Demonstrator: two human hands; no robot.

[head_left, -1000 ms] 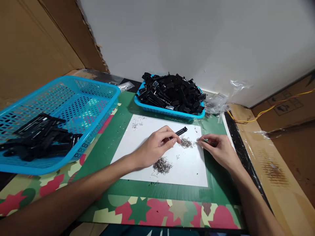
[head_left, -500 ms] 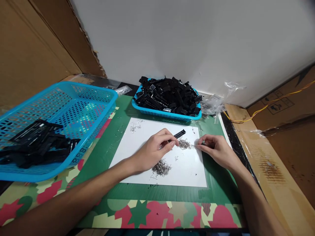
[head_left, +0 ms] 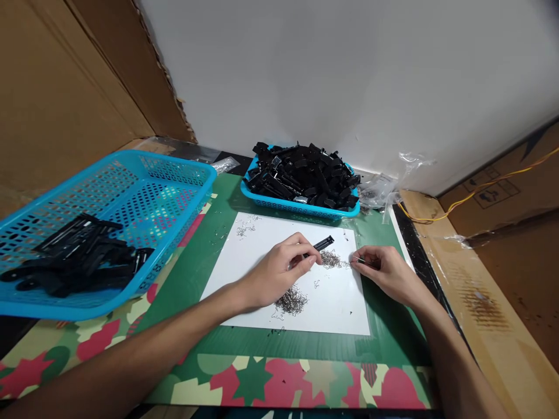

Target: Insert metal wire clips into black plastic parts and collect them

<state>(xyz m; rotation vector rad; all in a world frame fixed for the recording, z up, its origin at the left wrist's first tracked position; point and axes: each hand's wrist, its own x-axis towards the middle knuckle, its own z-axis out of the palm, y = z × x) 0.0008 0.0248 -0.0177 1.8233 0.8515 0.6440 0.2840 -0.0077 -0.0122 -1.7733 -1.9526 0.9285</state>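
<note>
Pinched in my left hand is a slim black plastic part, its far end pointing up and right over the white sheet. My right hand is closed on a thin metal tool at the sheet's right edge. Between the hands lies a pile of small metal pieces. A second pile of small metal pieces sits just below my left hand, partly covered by it. A few loose pieces are scattered at the sheet's upper left.
Behind the sheet stands a blue basket heaped with black plastic parts. A larger blue basket at left holds more black parts. Clear plastic bags and a yellow wire lie at right, beside cardboard.
The whole view has shifted slightly, so things appear a little further right and lower. Both hands keep nearly the same places and grips.
</note>
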